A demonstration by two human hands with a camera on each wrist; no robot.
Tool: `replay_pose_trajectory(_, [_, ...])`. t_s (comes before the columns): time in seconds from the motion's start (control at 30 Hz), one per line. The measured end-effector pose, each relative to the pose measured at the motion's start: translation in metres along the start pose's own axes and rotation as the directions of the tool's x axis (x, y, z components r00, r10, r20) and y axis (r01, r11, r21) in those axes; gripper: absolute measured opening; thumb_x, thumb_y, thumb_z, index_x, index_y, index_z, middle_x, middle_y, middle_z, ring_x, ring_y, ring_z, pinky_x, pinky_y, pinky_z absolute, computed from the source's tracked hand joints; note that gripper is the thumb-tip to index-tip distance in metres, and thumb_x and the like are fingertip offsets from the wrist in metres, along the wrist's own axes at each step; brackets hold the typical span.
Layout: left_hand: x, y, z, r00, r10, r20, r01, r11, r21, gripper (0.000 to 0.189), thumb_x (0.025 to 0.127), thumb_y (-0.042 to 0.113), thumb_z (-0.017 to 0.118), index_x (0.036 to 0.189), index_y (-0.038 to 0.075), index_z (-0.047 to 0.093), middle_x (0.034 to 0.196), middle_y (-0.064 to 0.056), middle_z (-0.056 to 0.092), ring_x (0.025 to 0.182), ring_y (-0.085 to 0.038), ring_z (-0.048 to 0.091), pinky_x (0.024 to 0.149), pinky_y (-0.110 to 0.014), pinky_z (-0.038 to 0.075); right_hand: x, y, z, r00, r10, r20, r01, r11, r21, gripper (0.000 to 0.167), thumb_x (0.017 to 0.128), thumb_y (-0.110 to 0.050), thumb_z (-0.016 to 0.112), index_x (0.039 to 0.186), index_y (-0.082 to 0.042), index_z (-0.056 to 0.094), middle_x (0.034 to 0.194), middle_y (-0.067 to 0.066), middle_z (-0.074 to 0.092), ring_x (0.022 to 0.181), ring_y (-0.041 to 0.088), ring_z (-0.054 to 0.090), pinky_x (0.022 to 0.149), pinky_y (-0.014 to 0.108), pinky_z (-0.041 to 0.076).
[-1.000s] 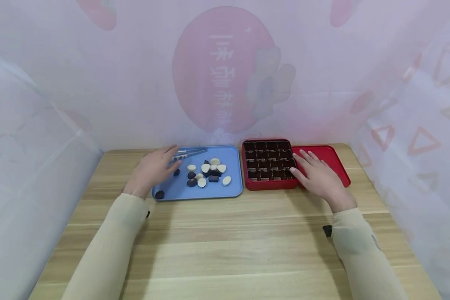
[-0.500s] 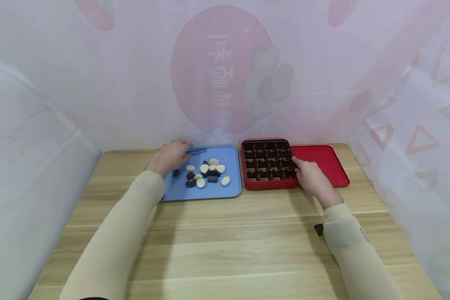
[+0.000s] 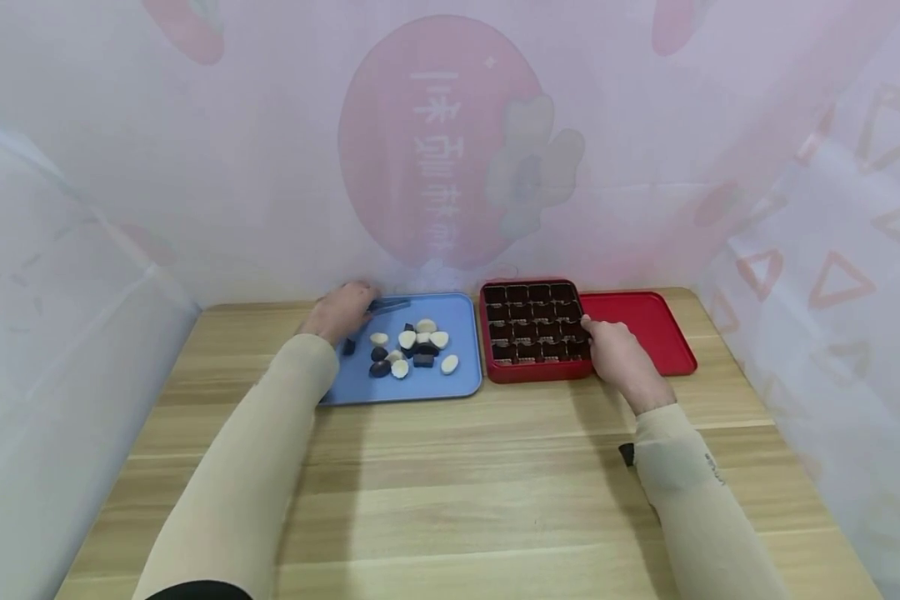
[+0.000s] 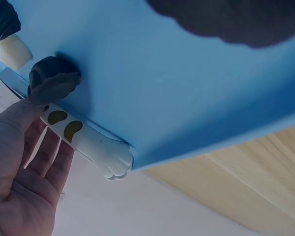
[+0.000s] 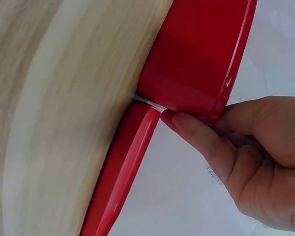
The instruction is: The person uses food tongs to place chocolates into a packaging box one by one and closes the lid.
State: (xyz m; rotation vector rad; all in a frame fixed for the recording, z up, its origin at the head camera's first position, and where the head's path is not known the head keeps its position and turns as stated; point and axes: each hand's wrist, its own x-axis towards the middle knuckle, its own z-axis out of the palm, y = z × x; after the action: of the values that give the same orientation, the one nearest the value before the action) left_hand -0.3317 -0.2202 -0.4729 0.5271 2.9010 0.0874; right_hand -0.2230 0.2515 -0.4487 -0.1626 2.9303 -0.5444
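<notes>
My left hand grips tongs at the blue tray's far left corner. In the left wrist view, the tongs have a white cat-paw handle with brown spots, lying along the tray's edge. Thumb and fingers close around it, partly behind a dark shell-shaped chocolate. On the blue tray lie several dark and white chocolates. My right hand pinches the right wall of a red box, thumb at the rim and index finger outside. Dark, square compartments fill the box.
A shallow red lid lies flat right of the box, its edge close against the box wall. The wooden table stretches toward me. Pale printed curtains stand behind and on both sides.
My left hand has moved right and away from me, and its fingers have closed on the tongs. My right hand has gone from spread fingers to pinching the box wall.
</notes>
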Motion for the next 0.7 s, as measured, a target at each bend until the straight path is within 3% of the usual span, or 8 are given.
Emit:
replay_pose_trajectory(0.1, [-0.003,-0.003,-0.001,1.0,0.003,-0.02,-0.004,0.998,-0.059,0.04,0.115,0.003,0.07,0.155,-0.001,0.068,0.153,-0.024,0.074,0.146,-0.043,0.07,0.13,-0.06,0.059,0.0,-0.001,-0.001,1.0,-0.003,0.009,0.003,1.0,-0.004,0.051,0.12,0.001,0.047,0.171,0.006,0.052,0.166,0.039,0.057,0.118,0.038,0.077,0.104,0.063,0.07])
replay_pose_trajectory(0.23, [-0.011,-0.005,-0.005,0.999,-0.02,-0.045,0.013,0.988,-0.155,0.039,0.115,0.003,0.069,0.154,0.0,0.069,0.15,-0.024,0.073,0.142,-0.042,0.071,0.125,-0.061,0.062,0.003,0.003,0.001,1.0,-0.007,0.015,0.007,1.0,-0.001,0.05,0.12,-0.001,0.048,0.169,0.005,0.056,0.157,0.042,0.065,0.1,0.031,0.073,0.094,0.058,0.071])
replay_pose_trajectory(0.27, [-0.013,-0.005,-0.006,0.998,-0.03,-0.052,0.021,0.985,-0.173,0.038,0.115,0.003,0.069,0.153,0.0,0.068,0.149,-0.024,0.073,0.14,-0.042,0.071,0.124,-0.061,0.062,0.007,0.01,0.005,1.0,-0.024,0.0,0.024,1.0,-0.01,0.048,0.121,-0.003,0.048,0.168,0.004,0.058,0.148,0.041,0.071,0.093,0.028,0.07,0.087,0.054,0.07])
replay_pose_trajectory(0.37, [-0.018,-0.004,-0.01,0.995,-0.06,-0.082,0.04,0.974,-0.221,0.039,0.116,0.005,0.07,0.154,0.0,0.068,0.15,-0.025,0.073,0.141,-0.043,0.071,0.124,-0.061,0.062,0.009,0.013,0.006,0.999,-0.033,-0.006,0.033,0.999,-0.013,0.048,0.119,-0.001,0.05,0.166,0.005,0.06,0.14,0.041,0.075,0.088,0.027,0.068,0.084,0.053,0.069])
replay_pose_trajectory(0.47, [-0.025,-0.002,-0.015,0.99,-0.07,-0.123,0.035,0.962,-0.27,0.039,0.116,0.006,0.071,0.154,-0.001,0.067,0.15,-0.026,0.072,0.143,-0.045,0.07,0.126,-0.063,0.06,0.007,0.012,0.006,0.999,-0.032,-0.009,0.032,0.999,-0.012,0.048,0.12,-0.001,0.05,0.167,0.006,0.059,0.136,0.041,0.075,0.088,0.029,0.068,0.084,0.053,0.069])
replay_pose_trajectory(0.5, [-0.028,-0.002,-0.016,0.988,-0.07,-0.138,0.028,0.957,-0.287,0.039,0.115,0.006,0.071,0.153,-0.001,0.067,0.151,-0.026,0.072,0.144,-0.046,0.07,0.126,-0.064,0.06,0.003,0.005,0.002,1.0,-0.019,0.003,0.019,1.0,-0.003,0.05,0.119,0.001,0.049,0.168,0.007,0.056,0.144,0.042,0.073,0.093,0.03,0.07,0.089,0.055,0.07])
replay_pose_trajectory(0.7, [-0.041,-0.003,-0.019,0.973,-0.104,-0.206,0.009,0.909,-0.416,0.037,0.117,0.008,0.069,0.153,-0.001,0.066,0.154,-0.028,0.07,0.148,-0.05,0.067,0.127,-0.068,0.059,-0.002,-0.002,0.001,1.0,-0.022,-0.012,0.021,1.0,-0.02,0.049,0.12,0.001,0.046,0.168,0.009,0.056,0.156,0.043,0.065,0.113,0.04,0.079,0.103,0.065,0.071])
